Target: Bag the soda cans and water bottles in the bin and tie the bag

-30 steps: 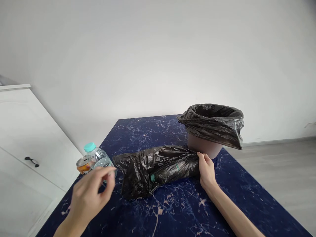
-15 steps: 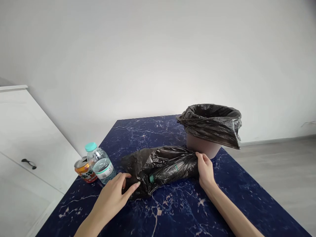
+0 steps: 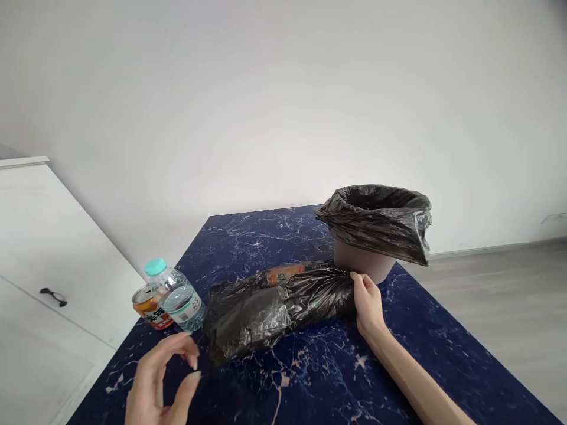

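- The black garbage bag [image 3: 274, 310] lies on its side in the middle of the dark blue marbled table [image 3: 310, 378]. It is bulging with contents. Its long axis runs left to right, and the right end sits a little farther from the person than the left.
- The right hand [image 3: 367, 304] is at the bag's right end, where the plastic gathers to a neck. Its fingers are curled onto that bunched plastic and grip it, with the forearm stretched along the table.
- The left hand [image 3: 162, 381] hovers above the table, near the bag's blunt left end but not touching it. It holds nothing; the fingers are loose and half curled, with thumb and forefinger apart.
- The bag lies up and to the right of the left fingers. The right hand is therefore the only one in contact with it.
- An orange label [image 3: 283, 273] shows at the bag's far upper side. I cannot tell whether it lies inside the plastic or pokes out of it.
- A clear water bottle [image 3: 175, 292] with a teal cap stands just left of the bag, touching an orange drink can [image 3: 148, 306].
- A bin lined with black plastic [image 3: 376, 230] stands just behind the right hand.
- A white cabinet [image 3: 44, 248] is beyond the table's left edge.
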Demonstrator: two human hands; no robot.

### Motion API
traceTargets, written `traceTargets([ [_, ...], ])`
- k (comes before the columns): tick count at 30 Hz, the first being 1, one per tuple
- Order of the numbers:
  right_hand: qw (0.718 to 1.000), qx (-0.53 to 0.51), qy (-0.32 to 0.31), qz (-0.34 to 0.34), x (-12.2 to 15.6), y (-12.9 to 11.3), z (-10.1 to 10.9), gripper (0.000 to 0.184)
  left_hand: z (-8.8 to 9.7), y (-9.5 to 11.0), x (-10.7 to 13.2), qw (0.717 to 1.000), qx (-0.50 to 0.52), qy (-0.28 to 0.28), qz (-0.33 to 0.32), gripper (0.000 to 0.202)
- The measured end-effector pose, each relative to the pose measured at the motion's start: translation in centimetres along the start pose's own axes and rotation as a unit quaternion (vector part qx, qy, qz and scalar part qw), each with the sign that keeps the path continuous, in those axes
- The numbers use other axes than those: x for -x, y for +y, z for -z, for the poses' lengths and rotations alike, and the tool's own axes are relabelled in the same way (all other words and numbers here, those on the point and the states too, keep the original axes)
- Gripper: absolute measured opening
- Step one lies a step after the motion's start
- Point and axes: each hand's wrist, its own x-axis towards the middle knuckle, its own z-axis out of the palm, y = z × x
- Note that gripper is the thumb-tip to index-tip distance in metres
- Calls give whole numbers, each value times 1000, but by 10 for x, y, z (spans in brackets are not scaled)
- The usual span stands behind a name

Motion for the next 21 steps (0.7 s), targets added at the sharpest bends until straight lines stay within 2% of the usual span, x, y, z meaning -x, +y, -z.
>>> traceTargets([
  [2, 1000, 1, -4, 1, 1, -1, 0, 33, 2, -13, 10, 998, -6, -12, 59, 28],
  [4, 1000, 2, -6, 3, 1, -1, 0, 35, 1, -24, 15, 993, -38, -85, 69, 37],
  [6, 1000, 3, -7, 4, 2, -1, 0, 36, -1, -30, 16, 983, -75, -167, 27, 36],
  [8, 1000, 4, -9, 3, 2, -1, 0, 36, -5, -30, 13, 969, -107, -221, -31, 41],
  [13, 1000, 7, -12, 4, 1, 0, 0, 35, -21, -21, -8, 942, -141, -290, -90, 46],
  [16, 1000, 8, -13, 6, 1, 0, 0, 36, -37, -17, -22, 943, -134, -290, -98, 48],
  [21, 1000, 7, -14, 6, 1, 0, -1, 39, -57, -13, -28, 970, -115, -206, -57, 65],
])
